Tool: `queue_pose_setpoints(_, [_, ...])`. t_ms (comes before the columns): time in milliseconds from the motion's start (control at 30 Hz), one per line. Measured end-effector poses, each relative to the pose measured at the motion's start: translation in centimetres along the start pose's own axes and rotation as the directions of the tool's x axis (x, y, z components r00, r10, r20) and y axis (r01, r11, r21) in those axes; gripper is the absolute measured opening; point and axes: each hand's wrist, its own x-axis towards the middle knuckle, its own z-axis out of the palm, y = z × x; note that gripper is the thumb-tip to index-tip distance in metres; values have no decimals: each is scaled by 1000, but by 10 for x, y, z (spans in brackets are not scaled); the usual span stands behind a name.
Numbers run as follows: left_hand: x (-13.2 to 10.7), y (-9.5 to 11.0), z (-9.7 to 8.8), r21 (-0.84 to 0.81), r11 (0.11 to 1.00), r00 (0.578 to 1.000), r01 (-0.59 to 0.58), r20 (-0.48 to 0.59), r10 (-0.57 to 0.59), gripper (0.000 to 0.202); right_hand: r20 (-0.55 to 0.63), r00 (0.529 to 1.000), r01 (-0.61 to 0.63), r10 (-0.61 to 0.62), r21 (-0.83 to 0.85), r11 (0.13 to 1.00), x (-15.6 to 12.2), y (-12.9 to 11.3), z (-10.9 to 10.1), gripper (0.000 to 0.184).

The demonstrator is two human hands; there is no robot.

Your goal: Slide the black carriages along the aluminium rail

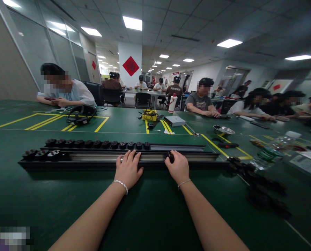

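Two long black rails lie across the green table in front of me. The near rail (97, 158) has a metal channel and a few black socket modules at its left end. The far rail (171, 147) carries a row of several black modules (97, 143). My left hand (128, 169) lies flat on the near rail with fingers spread. My right hand (178, 167) is closed on a small black module (171, 156) at the near rail's channel.
A pile of loose black modules (260, 188) lies at my right, beside a plastic bottle (269, 153). Farther off sit black headphones (80, 114), a yellow device (150, 114), a grey box (174, 120) and a metal bowl (223, 130). Other people sit along the far edges.
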Motion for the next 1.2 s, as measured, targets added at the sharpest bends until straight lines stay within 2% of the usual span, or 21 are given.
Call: queue_pose_setpoints(1200, [1,1,0,8,1000,1000,0,-5,0,54,41,996,-74,74,-14,997,-2,-4,-3,36])
